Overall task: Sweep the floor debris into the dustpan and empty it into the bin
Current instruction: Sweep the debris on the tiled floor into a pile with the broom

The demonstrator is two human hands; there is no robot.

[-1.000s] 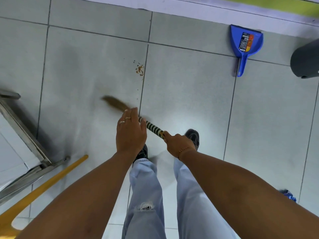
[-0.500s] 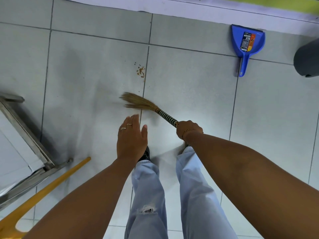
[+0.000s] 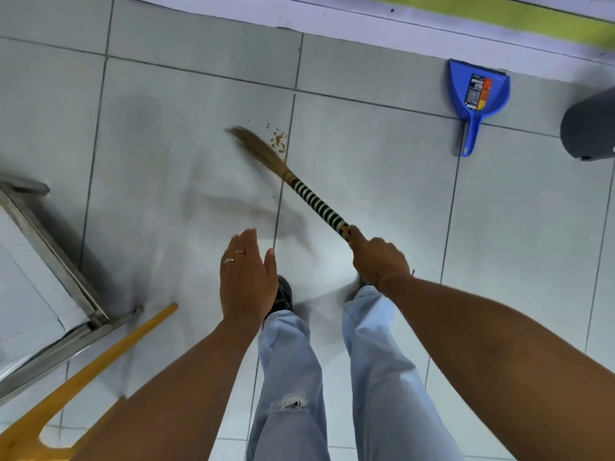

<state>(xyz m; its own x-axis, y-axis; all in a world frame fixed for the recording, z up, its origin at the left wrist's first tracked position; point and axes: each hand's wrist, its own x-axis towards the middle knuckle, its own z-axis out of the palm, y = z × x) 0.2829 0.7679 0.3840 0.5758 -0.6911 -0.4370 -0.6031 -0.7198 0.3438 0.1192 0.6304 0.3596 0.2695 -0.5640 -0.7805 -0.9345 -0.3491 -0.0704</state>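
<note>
Cut off: bin (image 3: 590,128) at right edge.
Right hand (image 3: 379,257): clenched around broom (image 3: 299,184) handle.
Left hand (image 3: 246,277): spread flat, empty.
Nearby: debris (image 3: 279,141) beside bristles; dustpan (image 3: 477,94) well apart.

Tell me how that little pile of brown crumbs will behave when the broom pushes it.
The crumbs are loose, separate bits, so they will likely scatter rather than move as one clump. They look small and light; stray specks already lie apart. The broom has soft, splayed bristles, so some bits may slip through.

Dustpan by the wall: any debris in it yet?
Empty. The blue dustpan shows only its label inside; the debris lies beside the broom.
</note>
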